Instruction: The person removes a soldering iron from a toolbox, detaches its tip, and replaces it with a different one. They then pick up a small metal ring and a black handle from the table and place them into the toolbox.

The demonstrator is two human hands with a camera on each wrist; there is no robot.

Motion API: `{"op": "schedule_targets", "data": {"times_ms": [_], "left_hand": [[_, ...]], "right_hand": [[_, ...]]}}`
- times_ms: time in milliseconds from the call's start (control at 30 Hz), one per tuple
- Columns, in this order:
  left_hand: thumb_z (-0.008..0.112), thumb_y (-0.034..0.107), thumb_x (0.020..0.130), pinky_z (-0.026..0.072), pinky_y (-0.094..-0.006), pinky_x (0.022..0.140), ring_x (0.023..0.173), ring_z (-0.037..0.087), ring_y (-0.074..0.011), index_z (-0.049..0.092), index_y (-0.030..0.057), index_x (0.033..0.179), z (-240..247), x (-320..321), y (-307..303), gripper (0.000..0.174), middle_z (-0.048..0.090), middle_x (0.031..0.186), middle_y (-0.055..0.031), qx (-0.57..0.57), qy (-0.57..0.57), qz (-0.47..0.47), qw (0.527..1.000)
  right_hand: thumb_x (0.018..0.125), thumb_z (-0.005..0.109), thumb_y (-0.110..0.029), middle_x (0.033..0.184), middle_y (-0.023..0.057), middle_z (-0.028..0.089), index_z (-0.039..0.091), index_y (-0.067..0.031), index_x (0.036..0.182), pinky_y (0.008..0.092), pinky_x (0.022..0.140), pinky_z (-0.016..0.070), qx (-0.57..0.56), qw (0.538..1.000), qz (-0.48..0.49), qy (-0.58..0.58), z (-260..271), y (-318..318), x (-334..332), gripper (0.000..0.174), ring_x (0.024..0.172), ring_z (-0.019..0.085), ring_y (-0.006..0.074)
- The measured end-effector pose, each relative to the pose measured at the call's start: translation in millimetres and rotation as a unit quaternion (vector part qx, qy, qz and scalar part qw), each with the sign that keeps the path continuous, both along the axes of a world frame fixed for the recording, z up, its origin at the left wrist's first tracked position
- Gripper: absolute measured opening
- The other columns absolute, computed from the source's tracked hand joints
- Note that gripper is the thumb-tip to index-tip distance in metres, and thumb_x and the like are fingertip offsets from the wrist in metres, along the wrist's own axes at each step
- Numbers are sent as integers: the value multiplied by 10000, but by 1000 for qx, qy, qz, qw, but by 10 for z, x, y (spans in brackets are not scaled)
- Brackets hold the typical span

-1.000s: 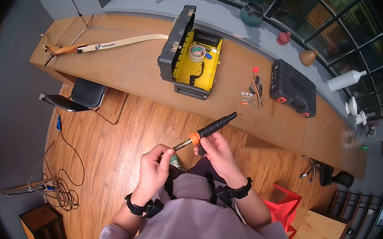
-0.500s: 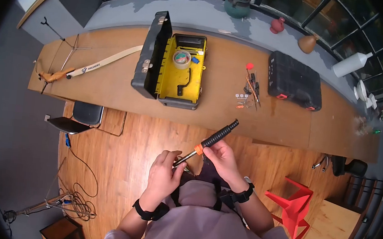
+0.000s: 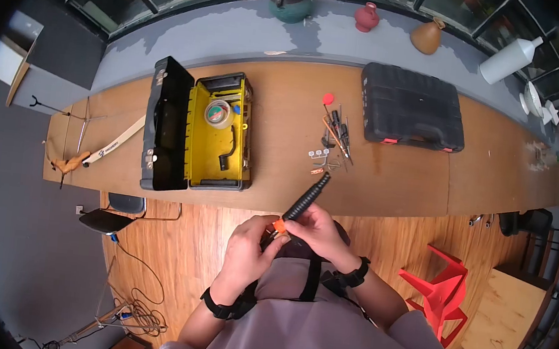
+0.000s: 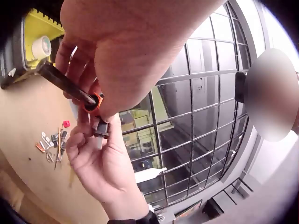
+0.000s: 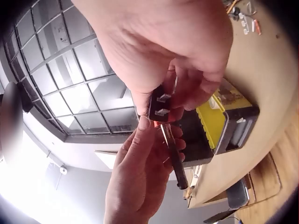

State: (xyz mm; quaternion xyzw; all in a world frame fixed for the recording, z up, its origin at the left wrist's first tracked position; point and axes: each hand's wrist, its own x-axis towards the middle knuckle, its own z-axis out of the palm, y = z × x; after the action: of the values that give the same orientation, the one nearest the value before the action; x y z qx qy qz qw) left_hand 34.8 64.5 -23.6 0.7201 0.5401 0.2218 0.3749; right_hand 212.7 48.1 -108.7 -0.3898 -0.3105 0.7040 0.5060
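Observation:
Both hands are at a tool with a tapered black ribbed sleeve (image 3: pixel 305 200), an orange collar (image 3: pixel 279 225) and a dark metal shaft (image 5: pixel 174 156). The right hand (image 3: pixel 323 235) grips it around the collar and the base of the sleeve. At the collar, the left hand (image 3: pixel 250 249) pinches it, thumb on one side and fingers curled behind the shaft. A small black block (image 5: pixel 159 106) with two metal prongs sits beside the collar, between the hands. In the left wrist view, the right hand (image 4: pixel 105 170) curls under the block and the shaft points away past the left fingers.
Ahead on the long table (image 3: pixel 282 151) stands an open black-and-yellow toolbox (image 3: pixel 204 157) with a tape roll inside. Small tools (image 3: pixel 339 130) lie right of it, before a closed black case (image 3: pixel 412 110). A bow (image 3: pixel 114 140) lies far left; a red stool (image 3: pixel 442 288) stands right.
The left hand has slid up the shaft to the orange collar, covering most of the shaft in the head view. The tool tilts more upright. The head view has shifted, moving the toolbox leftward.

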Motion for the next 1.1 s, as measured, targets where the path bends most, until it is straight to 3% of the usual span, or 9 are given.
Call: {"op": "schedule_targets", "data": {"times_ms": [100, 200, 300, 367, 433, 500, 700, 900, 1100], "left_hand": [[749, 78, 865, 539, -350, 707, 786, 674, -255, 652, -5, 1106, -74, 208, 149, 273, 685, 916, -135, -43, -22, -29, 998], [683, 91, 927, 528, -320, 629, 761, 677, -213, 656, 2, 1093, -637, 406, 436, 190, 684, 889, -126, -94, -67, -15, 993], [665, 132, 942, 540, -354, 659, 778, 687, -255, 660, 12, 1058, -1378, 719, 757, 167, 693, 899, -144, -58, -28, -29, 997], [649, 186, 939, 555, -440, 747, 851, 693, -325, 653, 29, 1019, -1771, 957, 926, 176, 679, 952, -179, -11, 71, -45, 996], [635, 213, 946, 553, -452, 774, 890, 687, -337, 647, 36, 1034, -2070, 1144, 1037, 198, 676, 988, -178, -4, 105, -54, 993], [621, 241, 953, 550, -465, 801, 929, 680, -349, 640, 43, 1049, -2264, 1258, 1086, 220, 673, 1024, -176, 8, 142, -66, 988], [622, 254, 941, 547, -472, 846, 999, 660, -365, 630, 59, 1063, -2401, 1291, 1127, 230, 652, 1154, -164, 28, 198, -103, 974], [657, 212, 914, 545, -471, 845, 1021, 648, -363, 617, 58, 1073, -2493, 1235, 1117, 225, 635, 1172, -162, 30, 183, -102, 977], [713, 192, 887, 540, -450, 783, 908, 662, -341, 647, 28, 931, -2337, 1049, 1032, 182, 670, 975, -154, 0, 67, -67, 995]], "right_hand": [[945, 714, -105, 1022, 0, 668, 591, -55, 1142, 245, 798, 531, -14, 997, -58, -46, -109, -38, 405, 238, 914, 640, 72], [960, 683, -83, 1046, -3, 662, 587, -51, 1171, 256, 845, 519, -38, 990, -118, -62, -314, -156, 859, 235, 951, 629, 80], [1000, 618, -88, 1045, -5, 638, 568, -53, 1200, 253, 850, 510, -49, 985, -146, -76, -249, -268, 1180, 208, 980, 614, 82], [1030, 568, -100, 1083, 7, 613, 533, -53, 1256, 265, 845, 515, -56, 981, -167, -86, -179, -362, 1312, 234, 1012, 613, 98], [1053, 511, -102, 1138, 18, 580, 486, -60, 1317, 297, 859, 543, -77, 974, -185, -102, -173, -464, 1369, 268, 1041, 602, 111], [1061, 485, -103, 1194, 23, 559, 466, -69, 1338, 338, 889, 573, -43, 977, -203, -43, -218, -554, 1403, 279, 1077, 586, 112], [1078, 454, -147, 1194, 27, 554, 442, -71, 1371, 357, 909, 581, -82, 947, -306, -59, -238, -690, 1381, 303, 1101, 586, 125], [1082, 455, -176, 1188, 32, 557, 452, -62, 1358, 352, 909, 580, -81, 951, -294, -56, -263, -544, 1386, 299, 1083, 598, 135], [1086, 442, -184, 1208, 64, 581, 469, -54, 1313, 333, 904, 573, -92, 952, -284, -72, -165, -327, 1308, 262, 1035, 619, 138]]}}
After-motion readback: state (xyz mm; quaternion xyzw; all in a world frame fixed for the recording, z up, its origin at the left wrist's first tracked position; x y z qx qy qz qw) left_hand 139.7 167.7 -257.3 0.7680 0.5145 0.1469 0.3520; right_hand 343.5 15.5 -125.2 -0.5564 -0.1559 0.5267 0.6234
